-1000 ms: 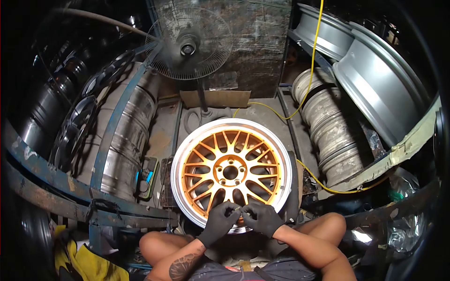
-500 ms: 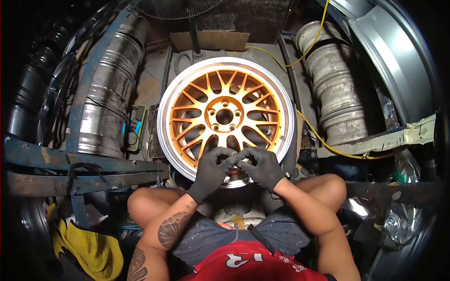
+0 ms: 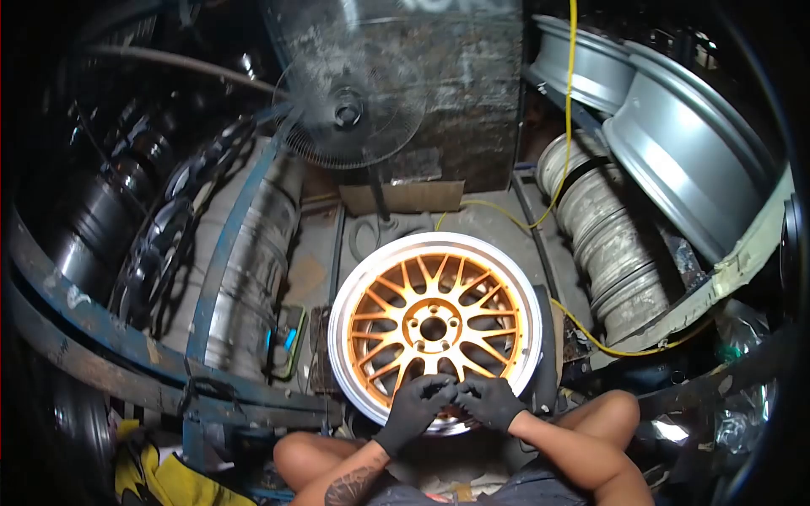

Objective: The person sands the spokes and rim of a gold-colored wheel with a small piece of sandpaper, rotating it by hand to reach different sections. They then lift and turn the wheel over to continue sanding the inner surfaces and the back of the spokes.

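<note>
A wheel rim with orange mesh spokes and a bright silver lip lies face up in front of me. Over its near edge, my left hand, in a dark glove, has its fingers bent in toward the other hand. My right hand, also gloved, meets it there with curled fingers. The fingertips come together above the lower spokes. Whatever they may pinch is too small and dark to make out.
Stacked silver rims stand at the left and right. Behind the wheel is a fan. A yellow hose hangs at the right. Blue metal bars and a yellow cloth are at lower left.
The view has tilted up, so the wheel and both hands sit lower in the picture and the whole fan head shows. My hands remain together over the wheel's near edge.
</note>
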`<state>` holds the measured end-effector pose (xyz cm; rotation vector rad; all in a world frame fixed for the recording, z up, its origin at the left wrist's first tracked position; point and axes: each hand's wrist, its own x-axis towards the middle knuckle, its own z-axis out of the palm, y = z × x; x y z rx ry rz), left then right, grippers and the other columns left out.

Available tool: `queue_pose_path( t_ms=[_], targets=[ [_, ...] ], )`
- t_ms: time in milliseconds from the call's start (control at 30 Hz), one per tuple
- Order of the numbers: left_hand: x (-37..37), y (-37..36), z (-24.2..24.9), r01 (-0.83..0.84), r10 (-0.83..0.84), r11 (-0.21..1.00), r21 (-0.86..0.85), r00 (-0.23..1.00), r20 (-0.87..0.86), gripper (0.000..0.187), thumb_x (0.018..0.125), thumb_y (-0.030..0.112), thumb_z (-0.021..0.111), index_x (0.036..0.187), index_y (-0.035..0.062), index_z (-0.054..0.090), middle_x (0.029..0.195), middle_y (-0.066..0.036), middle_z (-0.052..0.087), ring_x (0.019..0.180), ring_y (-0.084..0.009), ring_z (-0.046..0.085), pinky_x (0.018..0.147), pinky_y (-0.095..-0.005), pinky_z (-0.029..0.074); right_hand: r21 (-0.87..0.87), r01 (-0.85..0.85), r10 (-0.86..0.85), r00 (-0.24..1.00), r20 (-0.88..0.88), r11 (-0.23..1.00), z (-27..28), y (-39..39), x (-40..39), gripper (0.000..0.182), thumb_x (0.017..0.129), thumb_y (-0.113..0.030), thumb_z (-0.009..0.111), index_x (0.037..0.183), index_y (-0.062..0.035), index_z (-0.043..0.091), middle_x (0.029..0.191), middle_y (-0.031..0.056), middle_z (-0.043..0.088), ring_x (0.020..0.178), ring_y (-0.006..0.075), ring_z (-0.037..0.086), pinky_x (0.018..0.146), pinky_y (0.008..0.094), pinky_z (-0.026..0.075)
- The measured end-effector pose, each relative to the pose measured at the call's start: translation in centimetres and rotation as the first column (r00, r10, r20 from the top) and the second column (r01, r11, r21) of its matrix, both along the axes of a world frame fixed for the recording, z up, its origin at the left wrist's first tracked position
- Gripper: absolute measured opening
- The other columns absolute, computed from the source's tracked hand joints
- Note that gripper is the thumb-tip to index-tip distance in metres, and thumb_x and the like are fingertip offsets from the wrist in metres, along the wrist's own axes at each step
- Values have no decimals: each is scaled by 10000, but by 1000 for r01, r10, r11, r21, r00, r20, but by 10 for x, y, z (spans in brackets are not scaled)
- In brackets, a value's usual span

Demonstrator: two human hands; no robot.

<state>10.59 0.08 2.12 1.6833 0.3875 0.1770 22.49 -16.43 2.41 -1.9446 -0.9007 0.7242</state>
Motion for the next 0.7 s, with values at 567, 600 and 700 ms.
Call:
queue_pose_path(
  t_ms=[567, 600, 700],
  targets=[
    [1, -6, 6, -58, 59, 998, 7, 998, -22, 304, 1012, 217, 680, 1190, -22, 740, 1043, -100, 765, 903, -120, 685, 815, -280, 553, 146, 56, -72, 991, 109, 988, 20, -12, 0, 245, 990, -321, 673, 1105, -115, 741, 968, 113, 753, 851, 304, 732, 779, 368, 570],
    [2, -7, 6, -63, 63, 998, -1, 998, -24, 311, 1013, 228, 680, 1190, -21, 741, 1034, -95, 767, 899, -116, 684, 812, -278, 553, 166, 62, -83, 989, 124, 984, 20, -11, 0, 239, 988, -315, 676, 1100, -113, 739, 970, 116, 752, 850, 313, 729, 773, 375, 571],
    [2, -9, 9, -81, 80, 996, -25, 996, -39, 327, 1015, 249, 682, 1185, -23, 742, 1020, -83, 770, 892, -104, 680, 806, -272, 551, 207, 70, -105, 981, 161, 976, 22, -11, -2, 220, 983, -298, 684, 1087, -111, 734, 970, 124, 747, 844, 332, 723, 758, 390, 572]
  ],
)
